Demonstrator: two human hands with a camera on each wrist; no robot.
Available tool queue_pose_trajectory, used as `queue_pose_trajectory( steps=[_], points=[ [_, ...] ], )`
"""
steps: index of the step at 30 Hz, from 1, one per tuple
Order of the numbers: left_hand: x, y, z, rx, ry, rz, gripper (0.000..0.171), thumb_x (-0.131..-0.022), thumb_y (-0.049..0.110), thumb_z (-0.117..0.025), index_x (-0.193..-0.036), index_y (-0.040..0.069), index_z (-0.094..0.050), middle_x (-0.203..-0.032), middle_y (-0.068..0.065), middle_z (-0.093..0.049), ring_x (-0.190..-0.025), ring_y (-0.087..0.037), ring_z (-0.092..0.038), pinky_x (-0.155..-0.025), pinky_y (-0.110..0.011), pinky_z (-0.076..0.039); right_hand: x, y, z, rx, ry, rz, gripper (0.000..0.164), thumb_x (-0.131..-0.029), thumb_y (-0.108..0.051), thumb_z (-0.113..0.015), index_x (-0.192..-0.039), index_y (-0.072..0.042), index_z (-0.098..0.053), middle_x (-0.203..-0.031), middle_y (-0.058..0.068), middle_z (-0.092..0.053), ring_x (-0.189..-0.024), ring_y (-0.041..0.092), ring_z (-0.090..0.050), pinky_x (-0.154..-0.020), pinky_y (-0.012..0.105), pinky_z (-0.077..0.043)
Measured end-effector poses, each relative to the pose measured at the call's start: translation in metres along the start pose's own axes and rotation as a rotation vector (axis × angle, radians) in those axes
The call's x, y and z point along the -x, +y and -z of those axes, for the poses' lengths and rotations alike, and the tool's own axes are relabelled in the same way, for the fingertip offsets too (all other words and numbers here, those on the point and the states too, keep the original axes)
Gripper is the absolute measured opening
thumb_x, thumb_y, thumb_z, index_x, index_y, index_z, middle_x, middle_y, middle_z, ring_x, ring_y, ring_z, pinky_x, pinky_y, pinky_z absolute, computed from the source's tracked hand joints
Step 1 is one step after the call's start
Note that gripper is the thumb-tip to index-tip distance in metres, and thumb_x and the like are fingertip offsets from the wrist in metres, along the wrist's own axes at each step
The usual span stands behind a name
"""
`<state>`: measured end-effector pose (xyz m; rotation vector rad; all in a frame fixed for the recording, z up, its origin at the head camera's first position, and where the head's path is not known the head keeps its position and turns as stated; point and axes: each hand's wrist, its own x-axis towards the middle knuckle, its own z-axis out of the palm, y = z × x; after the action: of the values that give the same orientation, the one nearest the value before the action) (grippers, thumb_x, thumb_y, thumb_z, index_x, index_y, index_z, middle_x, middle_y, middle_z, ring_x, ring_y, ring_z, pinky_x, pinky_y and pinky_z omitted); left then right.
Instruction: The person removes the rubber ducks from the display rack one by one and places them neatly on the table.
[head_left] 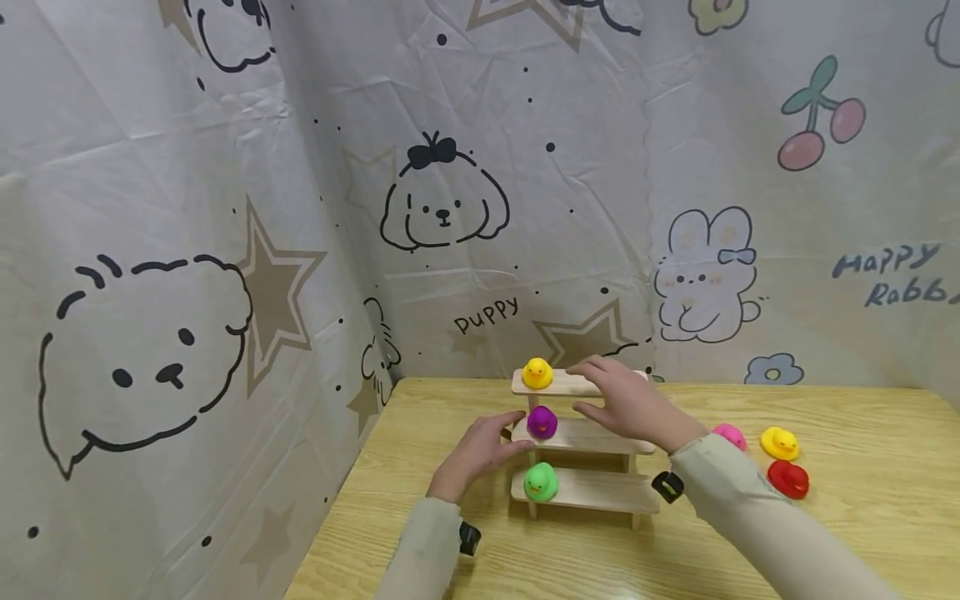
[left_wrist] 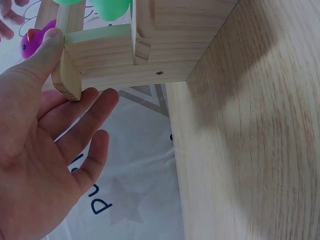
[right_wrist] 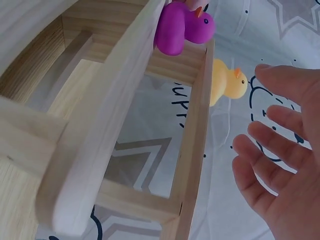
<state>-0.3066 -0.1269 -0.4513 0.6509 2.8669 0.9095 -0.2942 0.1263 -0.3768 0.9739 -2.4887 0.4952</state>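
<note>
Wooden stand (head_left: 600, 490): on the far part of the table (head_left: 386, 475), three tiers.
Stand's left end: I see a yellow duck (head_left: 537, 373) on top, a purple duck (head_left: 542, 423) mid-tier, a green duck (head_left: 541, 482) below.
Left hand (head_left: 483, 452): I have thumb and fingers pinching the middle tier (head_left: 592, 435) at its left end.
Right hand (head_left: 628, 400): I read fingers spread, near the top tier (head_left: 562, 383).
Right of stand: pink duck (head_left: 730, 436), second yellow duck (head_left: 780, 443), red duck (head_left: 788, 480).
Far side: printed cloth (head_left: 592, 250).

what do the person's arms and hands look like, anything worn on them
Pale beige sleeves reach both wrists, with a small black device at each wrist. The left hand and right hand are bare, no gloves or rings visible.
</note>
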Motion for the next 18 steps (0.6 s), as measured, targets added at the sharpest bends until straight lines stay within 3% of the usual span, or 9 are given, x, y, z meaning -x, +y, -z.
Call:
queue_pose_trajectory(
  steps=[6, 18],
  points=[
    [-0.001, -0.003, -0.001, -0.004, 0.005, -0.014, 0.061, -0.089, 0.045, -0.061, -0.138, 0.011, -0.050, -0.123, -0.005, -0.061, -0.098, -0.016, -0.060, -0.082, -0.031, -0.050, -0.014, 0.001, -0.008, -0.017, -0.005, 0.020, 0.048, -0.081, -0.021, -0.077, -0.121, -0.002, -0.059, -0.113, 0.011, -0.059, -0.103, 0.028, -0.057, -0.089, 0.044, -0.048],
    [0.000, -0.004, -0.002, -0.002, 0.013, -0.021, 0.060, -0.089, 0.045, -0.062, -0.137, 0.012, -0.051, -0.120, -0.004, -0.063, -0.098, -0.016, -0.060, -0.082, -0.031, -0.050, -0.037, -0.001, -0.020, -0.076, -0.026, -0.028, 0.052, -0.085, -0.026, -0.072, -0.128, -0.002, -0.055, -0.120, 0.015, -0.057, -0.107, 0.030, -0.056, -0.094, 0.046, -0.045]
  ],
)
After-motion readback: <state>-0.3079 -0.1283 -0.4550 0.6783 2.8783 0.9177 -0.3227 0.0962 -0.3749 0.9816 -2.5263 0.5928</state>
